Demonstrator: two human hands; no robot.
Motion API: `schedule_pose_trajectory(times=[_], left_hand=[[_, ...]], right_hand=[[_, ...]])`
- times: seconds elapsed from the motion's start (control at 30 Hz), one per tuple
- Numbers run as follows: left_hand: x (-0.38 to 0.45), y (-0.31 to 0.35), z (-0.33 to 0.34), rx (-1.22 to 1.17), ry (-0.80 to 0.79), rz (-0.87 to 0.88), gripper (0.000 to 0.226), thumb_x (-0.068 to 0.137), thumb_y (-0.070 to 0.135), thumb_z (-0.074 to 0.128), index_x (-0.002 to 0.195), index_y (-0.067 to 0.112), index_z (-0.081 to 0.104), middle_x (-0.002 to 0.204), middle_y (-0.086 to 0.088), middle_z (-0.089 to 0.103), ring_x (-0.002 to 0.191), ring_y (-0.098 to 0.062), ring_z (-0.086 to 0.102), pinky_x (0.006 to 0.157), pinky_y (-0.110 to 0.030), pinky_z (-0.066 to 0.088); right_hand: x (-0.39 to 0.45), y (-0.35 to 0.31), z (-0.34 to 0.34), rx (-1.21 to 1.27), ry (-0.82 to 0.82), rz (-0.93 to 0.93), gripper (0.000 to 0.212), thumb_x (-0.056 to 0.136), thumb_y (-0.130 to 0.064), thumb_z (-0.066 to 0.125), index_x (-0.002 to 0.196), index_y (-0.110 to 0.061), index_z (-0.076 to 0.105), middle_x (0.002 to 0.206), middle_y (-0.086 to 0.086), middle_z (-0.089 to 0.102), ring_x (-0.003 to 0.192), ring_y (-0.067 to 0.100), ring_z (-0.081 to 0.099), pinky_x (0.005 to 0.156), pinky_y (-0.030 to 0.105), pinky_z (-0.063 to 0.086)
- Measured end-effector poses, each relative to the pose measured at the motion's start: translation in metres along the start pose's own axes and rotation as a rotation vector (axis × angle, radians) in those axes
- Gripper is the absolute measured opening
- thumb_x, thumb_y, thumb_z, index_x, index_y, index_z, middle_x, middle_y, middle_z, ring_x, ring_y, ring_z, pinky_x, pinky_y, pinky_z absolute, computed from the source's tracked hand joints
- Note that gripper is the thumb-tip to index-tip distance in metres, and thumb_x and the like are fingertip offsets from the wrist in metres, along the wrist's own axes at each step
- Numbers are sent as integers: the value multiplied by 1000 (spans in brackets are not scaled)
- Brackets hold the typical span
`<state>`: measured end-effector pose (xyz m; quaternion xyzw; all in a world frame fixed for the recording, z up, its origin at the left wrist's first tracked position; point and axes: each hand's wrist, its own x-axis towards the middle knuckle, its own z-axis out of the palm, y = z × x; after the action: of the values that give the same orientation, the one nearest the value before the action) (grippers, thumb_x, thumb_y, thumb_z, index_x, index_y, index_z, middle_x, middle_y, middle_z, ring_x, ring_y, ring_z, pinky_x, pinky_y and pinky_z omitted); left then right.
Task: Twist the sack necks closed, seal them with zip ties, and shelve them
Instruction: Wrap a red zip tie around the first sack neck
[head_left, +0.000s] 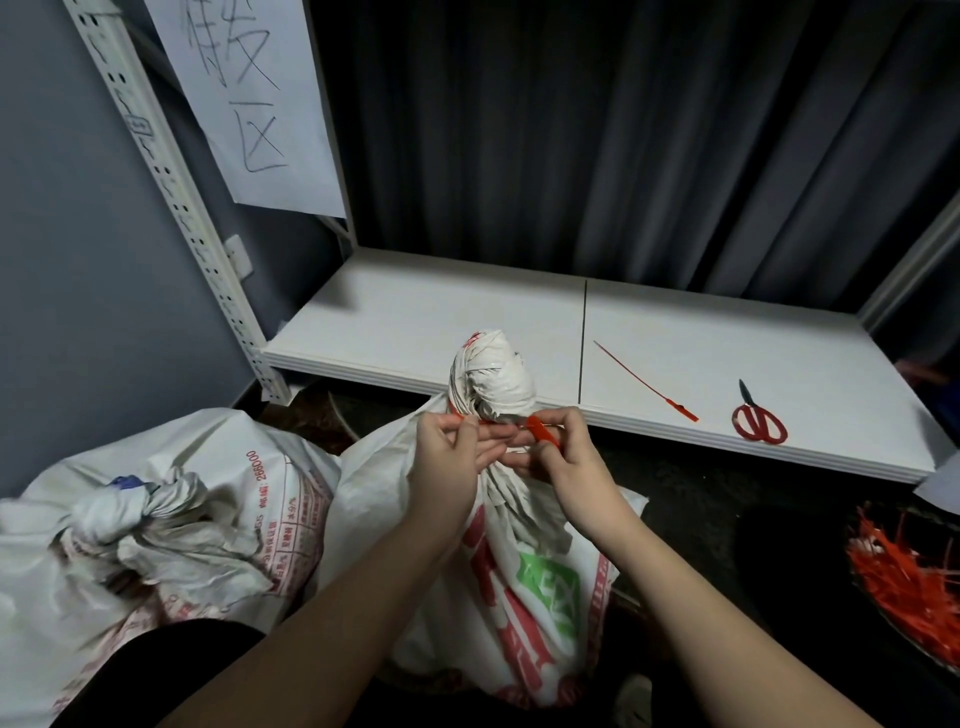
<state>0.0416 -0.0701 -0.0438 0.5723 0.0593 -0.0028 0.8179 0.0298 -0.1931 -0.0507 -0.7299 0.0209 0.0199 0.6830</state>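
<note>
A white woven sack (524, 587) with red and green print stands upright in front of me, its neck (491, 376) twisted into a tight bundle. A red zip tie (540, 427) runs round the neck. My left hand (449, 457) pinches the tie on the left side of the neck. My right hand (563, 452) pinches the tie's red head on the right side. A second white sack (156, 525) lies at the left, its neck bunched. The low white shelf (467, 322) stands just behind the sack.
A spare red zip tie (644, 382) and red-handled scissors (758, 418) lie on the shelf at the right. A dark tray of several red zip ties (909, 577) sits on the floor at the right. A perforated shelf post (176, 208) and a paper sign (254, 98) stand at the left.
</note>
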Motion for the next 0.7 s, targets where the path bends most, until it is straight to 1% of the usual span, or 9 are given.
schedule_pose_trajectory(times=[0.07,0.1,0.2,0.3,0.4,0.47,0.57,0.63,0.7], left_hand=[[-1,-1,0,8,-1,10,8,102,8,36,105,1,37,86,-24,68,67,-19,73,62,-19,56],[-1,-1,1,9,-1,12,7,102,8,36,104,2,37,85,-23,68,67,-19,73,63,-19,56],[-1,-1,1,-3,-3,4,4,102,8,36,101,4,37,86,-24,68,68,-19,73,64,-19,57],[-2,-1,2,-6,4,0,4,102,7,36,98,5,36,89,-27,67,71,-22,72,65,-20,57],[-3,-1,3,-12,-10,0,4,102,8,35,99,5,36,91,-28,67,77,-26,72,66,-20,57],[-4,0,3,-17,-20,-8,4,102,8,35,100,5,37,89,-25,68,75,-23,73,66,-20,57],[-4,3,2,-53,-36,-23,6,102,7,35,103,2,37,82,-19,70,70,-17,73,61,-19,56],[-4,5,0,-53,-56,-29,12,102,8,35,106,-3,40,77,-14,73,71,-17,74,58,-18,55],[-5,7,-3,-27,-62,-37,19,102,9,36,109,-8,42,78,-12,74,73,-18,74,59,-17,55]], right_hand=[[0,-1,0,-35,11,-6,23,97,8,32,106,-11,40,95,6,61,73,9,70,81,27,54],[-1,-2,0,-52,17,-10,23,97,8,32,106,-11,40,94,4,61,71,7,70,79,25,54],[-4,-6,1,-102,41,-27,22,96,8,33,110,-6,41,90,-1,59,64,-5,66,67,9,50],[-6,-8,2,-145,52,-33,22,96,8,34,112,-7,41,92,-1,58,60,-12,62,60,2,43],[-5,-7,3,-215,88,-56,22,96,5,38,112,-8,43,97,1,58,67,-13,60,61,0,39],[-6,-6,4,-222,104,-69,22,95,3,41,111,-11,45,97,-4,57,78,-6,59,64,0,39],[-6,-6,5,-139,104,-87,16,96,-2,45,106,-14,46,94,-11,57,85,-1,57,69,2,41],[-7,-8,6,1,89,-69,14,97,-1,42,105,-11,48,90,-7,58,76,-6,61,66,3,43],[-6,-9,7,191,68,0,19,100,-3,35,102,-12,51,87,0,62,68,2,66,64,12,48]])
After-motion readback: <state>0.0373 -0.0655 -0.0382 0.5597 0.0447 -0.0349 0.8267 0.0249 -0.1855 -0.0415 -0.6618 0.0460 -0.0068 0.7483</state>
